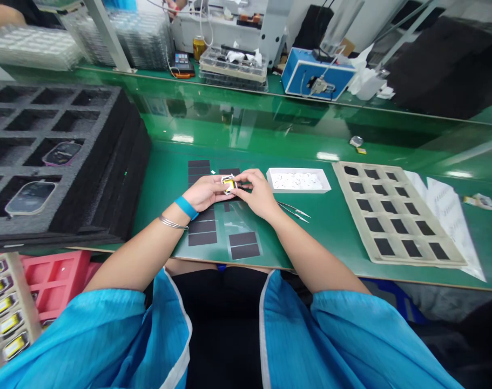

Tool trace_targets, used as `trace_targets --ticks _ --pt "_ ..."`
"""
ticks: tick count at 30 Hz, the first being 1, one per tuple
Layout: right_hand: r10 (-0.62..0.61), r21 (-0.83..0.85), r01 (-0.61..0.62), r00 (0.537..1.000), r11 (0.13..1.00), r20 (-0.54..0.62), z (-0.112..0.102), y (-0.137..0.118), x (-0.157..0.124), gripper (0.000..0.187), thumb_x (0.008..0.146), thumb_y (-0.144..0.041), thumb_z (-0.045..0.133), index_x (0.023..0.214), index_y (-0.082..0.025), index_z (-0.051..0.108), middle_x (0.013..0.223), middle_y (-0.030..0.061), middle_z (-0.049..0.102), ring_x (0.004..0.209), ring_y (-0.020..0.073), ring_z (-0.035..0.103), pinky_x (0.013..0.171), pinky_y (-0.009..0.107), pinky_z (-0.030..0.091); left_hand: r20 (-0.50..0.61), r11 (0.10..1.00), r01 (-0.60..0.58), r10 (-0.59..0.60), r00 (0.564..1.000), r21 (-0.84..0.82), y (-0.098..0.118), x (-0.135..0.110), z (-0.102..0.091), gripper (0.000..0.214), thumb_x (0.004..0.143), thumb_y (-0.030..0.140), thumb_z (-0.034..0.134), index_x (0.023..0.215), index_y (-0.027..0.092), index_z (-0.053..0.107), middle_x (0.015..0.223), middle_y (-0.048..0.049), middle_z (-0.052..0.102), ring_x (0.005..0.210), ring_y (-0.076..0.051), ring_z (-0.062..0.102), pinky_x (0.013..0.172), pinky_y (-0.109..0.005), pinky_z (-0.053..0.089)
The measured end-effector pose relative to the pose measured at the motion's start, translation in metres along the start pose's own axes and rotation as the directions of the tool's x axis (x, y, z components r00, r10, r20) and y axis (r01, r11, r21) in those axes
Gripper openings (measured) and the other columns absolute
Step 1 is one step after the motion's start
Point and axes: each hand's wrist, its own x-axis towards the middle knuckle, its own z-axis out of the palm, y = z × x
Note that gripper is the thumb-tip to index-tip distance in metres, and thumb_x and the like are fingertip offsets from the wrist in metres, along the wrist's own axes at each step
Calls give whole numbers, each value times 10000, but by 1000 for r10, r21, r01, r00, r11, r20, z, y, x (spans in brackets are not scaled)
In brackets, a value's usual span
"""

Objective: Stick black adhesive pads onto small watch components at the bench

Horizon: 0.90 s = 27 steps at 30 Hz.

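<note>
A small watch-like electronic part (229, 184) with a yellow and white face is held up over the bench. My left hand (203, 193) grips it from the left between thumb and fingers. From the other side, my right hand (257, 192) closes on its right edge, fingertips pinched against it. Under both hands lies a clear sheet with black rectangular stickers (202, 237), partly hidden by them. Metal tweezers (296, 212) rest beside my right wrist. Just behind them is a white box (322, 187) of small white pieces.
Black foam trays (108, 178) are stacked at left, the top one holding clear-covered parts. A beige tray (365, 237) with black pads in its pockets lies at right. Similar yellow-faced parts fill a tray (21, 292) at lower left, near a red tray (81, 270). A blue machine (298, 75) stands behind.
</note>
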Motion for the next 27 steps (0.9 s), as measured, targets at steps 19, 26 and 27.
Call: trace_targets --ticks 19,26,27 --pt "70 351 -110 990 930 124 2 -2 -2 745 767 -452 690 1416 -213 413 1345 137 592 1197 263 610 1032 478 496 35 929 -258 258 965 265 10 -6 7 368 662 152 807 1013 113 704 886 -92 734 811 -181 695 743 -290 576" --pt "-106 -396 243 936 885 336 -6 14 1 533 811 -472 661 1274 -212 625 1446 126 509 1370 353 410 1148 583 325 11 774 -569 590 807 278 62 -96 25 483 803 259 705 1277 244 616 1233 -69 652 1135 -245 618 962 -372 514" --pt "-82 -434 248 927 866 366 -5 14 0 533 839 -479 626 1294 -203 615 1470 123 483 1385 350 394 1153 572 324 11 713 -594 637 771 373 68 -116 27 485 797 263 715 1272 253 620 1244 -60 642 1164 -254 599 979 -368 503"
